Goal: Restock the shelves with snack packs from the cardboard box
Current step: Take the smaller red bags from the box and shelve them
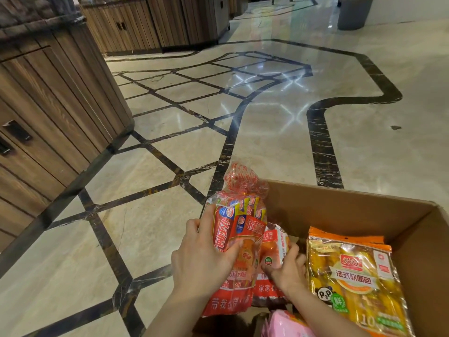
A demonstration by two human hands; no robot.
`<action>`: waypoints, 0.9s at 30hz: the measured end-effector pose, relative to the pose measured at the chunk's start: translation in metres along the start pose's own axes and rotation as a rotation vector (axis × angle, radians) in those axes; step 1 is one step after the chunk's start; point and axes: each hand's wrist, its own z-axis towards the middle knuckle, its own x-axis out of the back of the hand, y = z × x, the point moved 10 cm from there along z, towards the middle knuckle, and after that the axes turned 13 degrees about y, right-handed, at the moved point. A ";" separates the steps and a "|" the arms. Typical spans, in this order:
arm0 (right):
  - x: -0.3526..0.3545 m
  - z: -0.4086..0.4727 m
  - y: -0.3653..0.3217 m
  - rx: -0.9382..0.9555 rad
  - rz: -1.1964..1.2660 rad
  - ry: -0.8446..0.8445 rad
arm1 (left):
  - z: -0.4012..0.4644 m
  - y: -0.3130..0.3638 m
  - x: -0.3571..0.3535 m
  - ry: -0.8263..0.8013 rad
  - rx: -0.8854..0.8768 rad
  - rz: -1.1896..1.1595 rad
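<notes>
An open cardboard box point(352, 205) fills the lower right of the head view. My left hand point(201, 256) grips a red snack pack point(240, 215) with a gathered clear top, held upright at the box's left edge. My right hand point(286, 266) is closed on a second red pack point(273, 246) lying just behind the first, inside the box. An orange-yellow pack of soft bread point(352, 276) lies flat in the box to the right. A pink pack point(284, 324) shows at the bottom edge.
Wooden cabinets point(56, 105) with dark handles run along the left, above a dark plinth. Polished marble floor point(267, 132) with black inlay lines stretches ahead. A grey bin point(352, 12) stands far back on the right.
</notes>
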 end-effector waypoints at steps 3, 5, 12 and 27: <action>0.022 -0.002 -0.012 0.056 -0.044 0.030 | 0.000 0.001 0.000 -0.011 0.000 -0.006; 0.043 -0.002 -0.019 0.085 -0.049 0.063 | 0.001 0.001 -0.001 -0.024 0.014 -0.017; 0.117 -0.001 -0.029 0.110 -0.035 0.113 | 0.005 0.004 -0.003 -0.055 0.043 -0.046; 0.308 -0.076 -0.121 -0.026 0.312 0.062 | 0.059 0.060 0.154 -0.201 0.268 -0.540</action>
